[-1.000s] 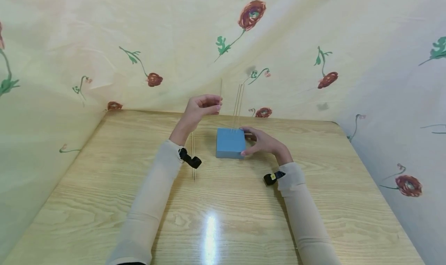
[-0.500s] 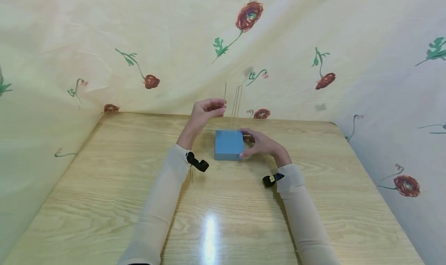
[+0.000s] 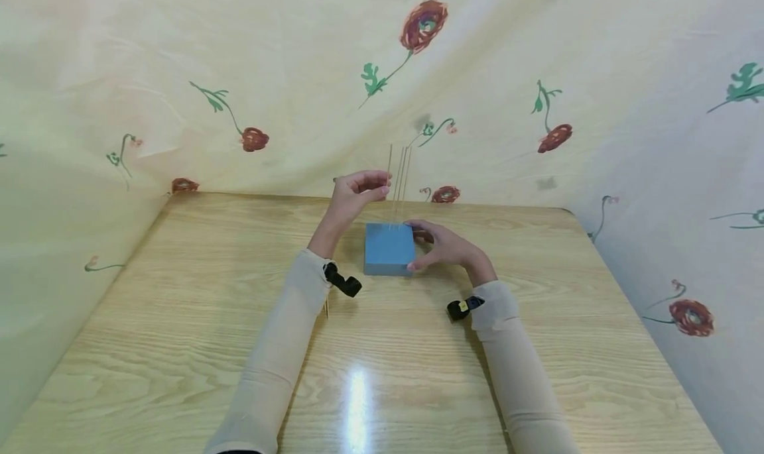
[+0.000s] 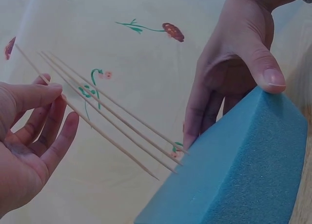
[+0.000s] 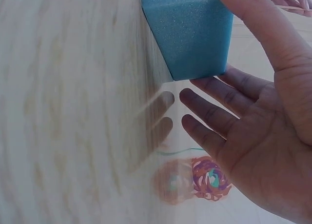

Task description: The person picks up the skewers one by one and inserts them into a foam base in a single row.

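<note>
A blue foam block (image 3: 389, 247) rests on the table with three thin wooden skewers (image 4: 122, 119) standing in its top near the back edge. My right hand (image 3: 447, 245) holds the block at its right side, thumb at the front corner and fingers behind. Above and left of the block, my left hand (image 3: 355, 195) pinches another wooden skewer (image 4: 109, 138) between thumb and fingers. That skewer slants down towards the block, roughly alongside the standing ones. In the left wrist view its pointed tip appears just short of the block's edge.
Several loose skewers (image 3: 326, 308) lie on the wooden table (image 3: 179, 321), mostly hidden under the left forearm. A flower-printed cloth (image 3: 298, 76) hangs behind the table and along both sides. Black camera mounts (image 3: 343, 282) sit on the wrists.
My left hand has moved right with its skewer, closer to the standing skewers. The right hand keeps its hold on the block. The view has shifted slightly.
</note>
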Available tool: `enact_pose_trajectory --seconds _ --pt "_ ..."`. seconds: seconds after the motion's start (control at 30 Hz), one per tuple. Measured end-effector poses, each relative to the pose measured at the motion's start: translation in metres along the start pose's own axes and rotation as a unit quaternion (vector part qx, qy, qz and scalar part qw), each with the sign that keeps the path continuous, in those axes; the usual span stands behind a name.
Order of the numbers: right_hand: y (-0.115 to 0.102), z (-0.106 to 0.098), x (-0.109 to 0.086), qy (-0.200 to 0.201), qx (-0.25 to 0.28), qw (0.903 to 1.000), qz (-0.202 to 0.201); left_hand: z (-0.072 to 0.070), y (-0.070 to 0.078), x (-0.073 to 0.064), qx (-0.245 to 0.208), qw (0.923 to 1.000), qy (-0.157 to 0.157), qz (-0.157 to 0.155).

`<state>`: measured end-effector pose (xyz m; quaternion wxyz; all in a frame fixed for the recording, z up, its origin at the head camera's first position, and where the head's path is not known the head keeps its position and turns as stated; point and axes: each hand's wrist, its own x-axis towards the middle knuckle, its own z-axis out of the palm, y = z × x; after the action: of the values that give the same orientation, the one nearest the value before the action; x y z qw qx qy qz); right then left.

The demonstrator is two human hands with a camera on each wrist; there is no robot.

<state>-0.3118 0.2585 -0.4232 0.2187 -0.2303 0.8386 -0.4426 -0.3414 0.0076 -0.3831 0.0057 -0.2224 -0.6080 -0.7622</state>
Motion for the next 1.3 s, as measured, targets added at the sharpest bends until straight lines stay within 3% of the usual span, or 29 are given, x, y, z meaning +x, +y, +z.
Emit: enact_pose_trajectory --seconds 0.3,1.3 --pt "-0.0023 0.0005 0.001 0.004 -0.005 1.0 0.001 0.0012 -0.0054 -0.0001 0.011 0.9999 -0.006 0.009" --pt "0.0003 0.0 0.0018 0.005 -0.005 1.0 0.0 0.0021 -0.0091 -0.0007 0.027 0.9996 -0.01 -0.002"
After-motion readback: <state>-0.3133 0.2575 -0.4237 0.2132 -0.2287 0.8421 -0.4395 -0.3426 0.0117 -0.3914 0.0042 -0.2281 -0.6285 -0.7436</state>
